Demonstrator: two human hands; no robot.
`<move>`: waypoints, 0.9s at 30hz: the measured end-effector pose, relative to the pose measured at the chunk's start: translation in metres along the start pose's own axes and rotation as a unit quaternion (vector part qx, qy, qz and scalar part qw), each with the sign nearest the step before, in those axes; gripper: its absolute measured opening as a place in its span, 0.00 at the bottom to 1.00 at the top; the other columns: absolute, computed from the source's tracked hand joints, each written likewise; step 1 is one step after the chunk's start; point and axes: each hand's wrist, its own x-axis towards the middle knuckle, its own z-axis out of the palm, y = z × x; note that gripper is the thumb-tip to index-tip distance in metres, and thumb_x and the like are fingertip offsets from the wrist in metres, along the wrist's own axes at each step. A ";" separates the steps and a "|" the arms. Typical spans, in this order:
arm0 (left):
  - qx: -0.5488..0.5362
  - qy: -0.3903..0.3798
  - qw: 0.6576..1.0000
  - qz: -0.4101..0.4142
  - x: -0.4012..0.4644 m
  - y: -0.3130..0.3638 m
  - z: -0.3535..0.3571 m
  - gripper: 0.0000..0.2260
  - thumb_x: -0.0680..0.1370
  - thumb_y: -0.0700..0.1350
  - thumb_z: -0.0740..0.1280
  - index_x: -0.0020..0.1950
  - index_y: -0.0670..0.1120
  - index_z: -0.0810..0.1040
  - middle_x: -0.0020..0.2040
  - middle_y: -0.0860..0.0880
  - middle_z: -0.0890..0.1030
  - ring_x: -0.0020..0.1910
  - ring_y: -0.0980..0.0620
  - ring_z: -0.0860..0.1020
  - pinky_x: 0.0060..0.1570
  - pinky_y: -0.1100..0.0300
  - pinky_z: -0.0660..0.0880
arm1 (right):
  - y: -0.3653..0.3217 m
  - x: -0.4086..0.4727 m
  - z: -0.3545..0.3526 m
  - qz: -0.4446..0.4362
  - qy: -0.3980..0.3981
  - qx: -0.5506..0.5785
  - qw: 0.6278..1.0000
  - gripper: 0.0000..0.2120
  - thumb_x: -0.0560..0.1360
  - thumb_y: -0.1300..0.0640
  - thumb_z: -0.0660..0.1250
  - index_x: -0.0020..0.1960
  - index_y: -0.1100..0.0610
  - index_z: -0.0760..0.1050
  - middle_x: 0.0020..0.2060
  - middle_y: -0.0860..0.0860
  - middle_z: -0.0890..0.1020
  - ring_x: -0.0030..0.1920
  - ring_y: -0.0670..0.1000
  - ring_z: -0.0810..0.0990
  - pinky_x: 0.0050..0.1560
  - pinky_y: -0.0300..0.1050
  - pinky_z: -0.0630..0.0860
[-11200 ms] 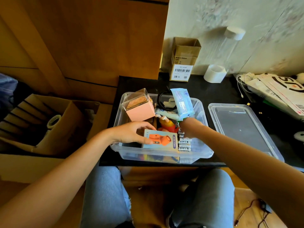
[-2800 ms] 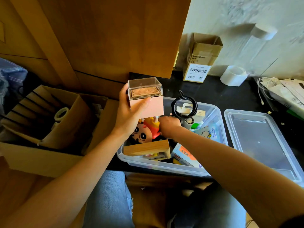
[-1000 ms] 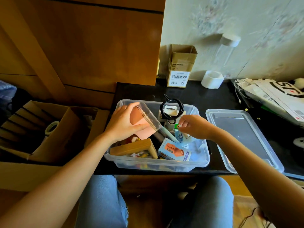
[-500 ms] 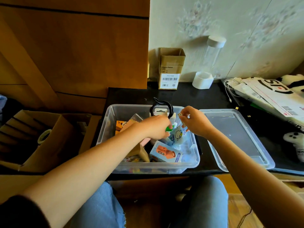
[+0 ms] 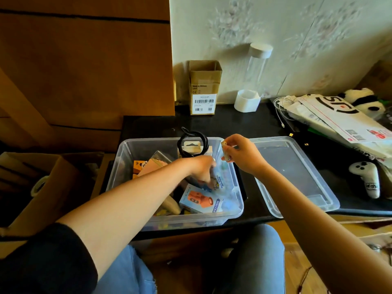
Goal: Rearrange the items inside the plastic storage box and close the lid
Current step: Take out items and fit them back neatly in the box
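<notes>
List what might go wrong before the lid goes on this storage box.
The black cable coil and the carded pack behind it stand above the box rim, so the lid may not seat. The small item pinched in the right hand could drop outside the box.

Both forearms reach forward from the bottom of the view, bare from a dark sleeve pushed up at the left elbow. The left hand (image 5: 201,168) points downward, back of the hand up, fingers curled down out of sight; what they grip cannot be told. The right hand (image 5: 240,154) is raised a little higher and just to the right of it, wrist bent, thumb and fingertips (image 5: 229,152) pinching a small pale oblong object (image 5: 225,150). The two hands are close but apart
</notes>
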 end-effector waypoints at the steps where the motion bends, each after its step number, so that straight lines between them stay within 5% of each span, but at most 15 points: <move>1: 0.019 0.013 1.000 0.000 -0.002 0.000 -0.001 0.13 0.70 0.46 0.76 0.50 0.48 0.76 0.45 0.51 0.79 0.44 0.51 0.78 0.38 0.63 0.75 | 0.001 0.000 0.000 0.001 0.004 0.000 1.000 0.04 0.79 0.59 0.61 0.53 0.57 0.72 0.44 0.50 0.78 0.35 0.43 0.80 0.33 0.31 0.75; 8: 0.123 0.054 0.991 0.030 -0.029 -0.019 -0.011 0.08 0.71 0.45 0.74 0.50 0.50 0.81 0.48 0.50 0.80 0.47 0.49 0.78 0.45 0.56 0.77 | -0.005 0.002 0.001 -0.020 -0.013 -0.065 0.998 0.08 0.78 0.56 0.62 0.55 0.58 0.73 0.46 0.49 0.77 0.45 0.50 0.78 0.46 0.41 0.76; 13: 0.263 0.043 0.963 0.035 -0.034 -0.023 -0.001 0.13 0.73 0.41 0.69 0.56 0.52 0.77 0.51 0.51 0.78 0.50 0.48 0.77 0.44 0.55 0.74 | -0.010 0.002 0.008 -0.046 -0.038 -0.113 0.992 0.07 0.78 0.56 0.63 0.55 0.57 0.74 0.48 0.50 0.78 0.44 0.48 0.76 0.44 0.38 0.71; 19: 0.390 0.067 0.916 0.069 -0.031 -0.018 -0.003 0.07 0.76 0.46 0.66 0.53 0.51 0.78 0.50 0.49 0.80 0.51 0.47 0.78 0.44 0.55 0.72 | -0.011 0.001 0.013 -0.052 -0.045 -0.160 0.985 0.09 0.78 0.54 0.63 0.56 0.57 0.74 0.51 0.52 0.80 0.44 0.48 0.76 0.45 0.40 0.73; 27: 0.385 0.194 0.902 -0.005 -0.070 -0.049 -0.041 0.03 0.76 0.49 0.65 0.44 0.51 0.77 0.35 0.52 0.75 0.45 0.48 0.79 0.47 0.56 0.64 | -0.017 0.000 0.016 -0.061 -0.080 -0.245 0.964 0.08 0.78 0.55 0.61 0.56 0.55 0.74 0.50 0.53 0.81 0.45 0.54 0.80 0.49 0.51 0.79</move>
